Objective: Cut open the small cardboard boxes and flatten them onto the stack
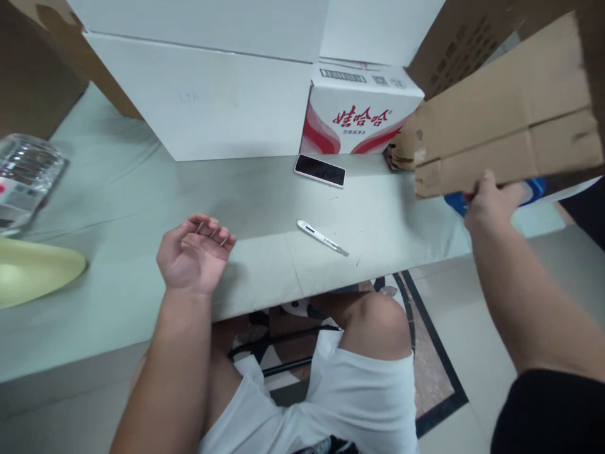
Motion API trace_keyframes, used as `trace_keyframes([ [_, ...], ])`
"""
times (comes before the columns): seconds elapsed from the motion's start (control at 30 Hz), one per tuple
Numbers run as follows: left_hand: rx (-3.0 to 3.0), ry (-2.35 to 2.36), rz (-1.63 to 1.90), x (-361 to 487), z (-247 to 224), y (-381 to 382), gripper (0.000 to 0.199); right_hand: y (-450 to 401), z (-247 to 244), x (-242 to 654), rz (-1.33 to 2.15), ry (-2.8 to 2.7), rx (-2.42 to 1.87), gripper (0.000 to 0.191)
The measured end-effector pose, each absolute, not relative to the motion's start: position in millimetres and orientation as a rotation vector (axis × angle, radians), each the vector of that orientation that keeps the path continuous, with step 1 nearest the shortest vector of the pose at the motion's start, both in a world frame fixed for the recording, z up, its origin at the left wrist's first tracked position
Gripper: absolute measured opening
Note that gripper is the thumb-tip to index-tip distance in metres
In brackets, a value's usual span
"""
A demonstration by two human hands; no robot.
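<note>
My left hand (pixel 195 255) is raised over the table's near side, palm up, its fingers loosely bent and holding nothing. At the right, my right hand (pixel 491 200) grips the lower edge of a folded piece of brown cardboard (pixel 501 126), its thumb against the near face. The other fingers are hidden. A blue object (pixel 537 188) shows beside and behind this hand; its kind is unclear. Between my hands a white utility knife (pixel 322 238) lies on the table, and a phone (pixel 320 171) with a dark screen lies farther back.
Large white boxes (pixel 227 101) stand along the back, beside a red and white carton (pixel 362 116). Plastic-wrapped bottles (pixel 28 180) and a yellow curved object (pixel 38 271) are at the left. Brown cardboard (pixel 401 148) lies behind the held piece. The table (pixel 265 265) has a pale green cover.
</note>
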State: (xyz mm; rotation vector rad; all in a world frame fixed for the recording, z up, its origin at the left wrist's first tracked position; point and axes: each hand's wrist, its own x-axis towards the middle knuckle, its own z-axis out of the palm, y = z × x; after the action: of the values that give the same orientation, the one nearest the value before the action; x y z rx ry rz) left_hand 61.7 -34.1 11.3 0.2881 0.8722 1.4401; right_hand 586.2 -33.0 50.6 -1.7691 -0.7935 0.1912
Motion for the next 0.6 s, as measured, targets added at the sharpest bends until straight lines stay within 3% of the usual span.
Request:
trace_keyframes([
  [0.13,0.299,0.882,1.446,63.8,12.8,-31.5,0.013,10.9,41.7,581.2,0.329,-0.728,-1.797,0.020],
  [0.4,0.319,0.867,1.476,57.6,11.2,-29.6,0.015,-27.4,-31.8,514.7,0.599,-1.027,-1.888,0.024],
  [0.6,0.410,0.862,1.468,49.7,8.1,-32.6,0.021,-26.9,-33.2,482.9,0.665,-1.249,-1.876,0.025],
])
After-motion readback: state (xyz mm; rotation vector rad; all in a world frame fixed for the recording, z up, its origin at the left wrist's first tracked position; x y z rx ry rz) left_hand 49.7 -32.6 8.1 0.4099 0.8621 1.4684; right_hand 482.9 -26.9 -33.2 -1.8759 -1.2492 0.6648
